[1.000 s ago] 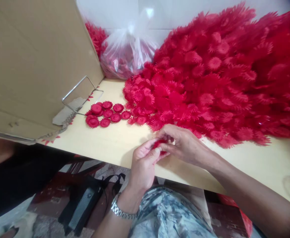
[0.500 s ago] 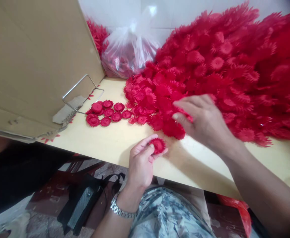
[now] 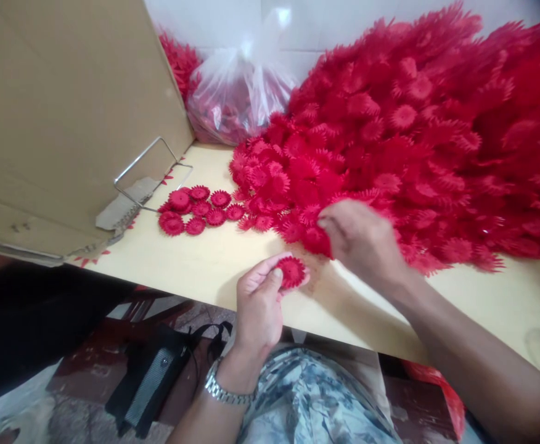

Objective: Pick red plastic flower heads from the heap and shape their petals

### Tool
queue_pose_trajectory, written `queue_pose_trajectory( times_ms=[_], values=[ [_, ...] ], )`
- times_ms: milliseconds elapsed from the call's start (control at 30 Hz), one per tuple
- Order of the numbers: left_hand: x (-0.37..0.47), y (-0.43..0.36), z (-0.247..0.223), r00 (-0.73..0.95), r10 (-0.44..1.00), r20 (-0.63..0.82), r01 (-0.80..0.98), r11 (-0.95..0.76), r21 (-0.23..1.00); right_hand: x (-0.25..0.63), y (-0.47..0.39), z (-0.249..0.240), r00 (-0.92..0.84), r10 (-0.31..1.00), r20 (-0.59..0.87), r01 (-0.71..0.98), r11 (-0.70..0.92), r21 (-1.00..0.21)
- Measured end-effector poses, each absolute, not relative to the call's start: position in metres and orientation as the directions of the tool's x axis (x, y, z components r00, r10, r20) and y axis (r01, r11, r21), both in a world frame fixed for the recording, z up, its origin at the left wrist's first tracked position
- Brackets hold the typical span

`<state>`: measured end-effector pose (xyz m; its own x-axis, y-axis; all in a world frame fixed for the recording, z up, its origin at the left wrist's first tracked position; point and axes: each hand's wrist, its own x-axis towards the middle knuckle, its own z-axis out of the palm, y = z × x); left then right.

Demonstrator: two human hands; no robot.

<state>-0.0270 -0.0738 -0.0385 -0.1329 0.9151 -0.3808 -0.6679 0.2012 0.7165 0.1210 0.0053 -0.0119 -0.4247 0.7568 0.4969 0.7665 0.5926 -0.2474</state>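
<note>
My left hand (image 3: 261, 296), with a metal watch on its wrist, holds a round red toothed-edge piece (image 3: 291, 272) between thumb and fingers above the table's front part. To the upper right, my right hand (image 3: 360, 237) is at the near edge of a large heap of red fringed pieces (image 3: 404, 117). Its fingers are pinched together, and whatever may be between them is too hidden to make out. Several round red discs (image 3: 216, 216) lie in a group left of the heap on the pale table (image 3: 196, 265).
A large cardboard box (image 3: 76, 111) stands at the left, with a bent metal wire frame (image 3: 138, 161) beside it. Behind the discs is a tied clear plastic bag (image 3: 237, 102) of red pieces. A person's dark clothing (image 3: 34, 320) shows at lower left.
My right hand has moved slightly down and left, and its fingers have closed from a looser, more spread pose. My left hand still holds the round piece, now turned more face-up.
</note>
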Motion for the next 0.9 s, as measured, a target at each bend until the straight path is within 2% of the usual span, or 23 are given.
queue_pose_trajectory(
  times_ms=[100,167,200,267,333,400,467,533,600,667,700,800,867,900],
  values=[
    [-0.03,-0.072,-0.037,-0.119,0.911,-0.395,-0.681,0.215,0.7,0.132,0.022,-0.001,-0.339,0.735,0.587,0.918,0.395,0.035],
    [-0.03,-0.07,-0.036,-0.104,0.907,-0.407,-0.702,0.223,0.677,0.133,0.026,0.005,-0.34,0.739,0.582,0.93,0.356,0.09],
    [-0.03,-0.069,-0.035,-0.099,0.908,-0.408,-0.709,0.223,0.669,0.131,0.023,0.006,-0.362,0.737,0.571,0.915,0.399,0.064],
    [-0.03,-0.068,-0.034,-0.084,0.916,-0.392,-0.717,0.218,0.662,0.124,0.013,0.005,-0.455,0.738,0.499,0.819,0.567,-0.092],
    [-0.029,-0.069,-0.034,-0.055,0.925,-0.377,-0.715,0.227,0.661,0.114,0.0,-0.001,-0.568,0.744,0.351,0.67,0.666,-0.328],
    [-0.028,-0.07,-0.034,-0.022,0.931,-0.365,-0.705,0.245,0.666,0.106,-0.011,-0.008,-0.61,0.764,0.212,0.585,0.614,-0.529],
    [-0.026,-0.073,-0.035,-0.006,0.94,-0.342,-0.687,0.245,0.684,0.102,-0.016,-0.015,-0.595,0.785,0.172,0.522,0.541,-0.66],
    [-0.023,-0.075,-0.036,-0.014,0.95,-0.312,-0.677,0.221,0.702,0.101,-0.017,-0.018,-0.585,0.789,0.188,0.438,0.502,-0.745],
    [-0.022,-0.076,-0.036,-0.042,0.951,-0.305,-0.673,0.199,0.713,0.102,-0.016,-0.019,-0.593,0.782,0.191,0.396,0.49,-0.777],
    [-0.022,-0.075,-0.037,-0.07,0.946,-0.317,-0.666,0.192,0.721,0.105,-0.013,-0.019,-0.592,0.781,0.199,0.443,0.521,-0.73],
    [-0.023,-0.075,-0.037,-0.085,0.941,-0.327,-0.659,0.193,0.727,0.108,-0.011,-0.018,-0.568,0.789,0.235,0.503,0.558,-0.66],
    [-0.026,-0.074,-0.036,-0.114,0.926,-0.36,-0.642,0.208,0.738,0.119,0.004,-0.01,-0.425,0.795,0.434,0.767,0.57,-0.294],
    [-0.029,-0.073,-0.036,-0.115,0.918,-0.38,-0.644,0.223,0.732,0.128,0.015,0.0,-0.351,0.777,0.523,0.887,0.455,-0.079],
    [-0.03,-0.073,-0.035,-0.107,0.915,-0.389,-0.649,0.231,0.724,0.131,0.02,0.004,-0.33,0.781,0.53,0.917,0.399,-0.018]
  ],
)
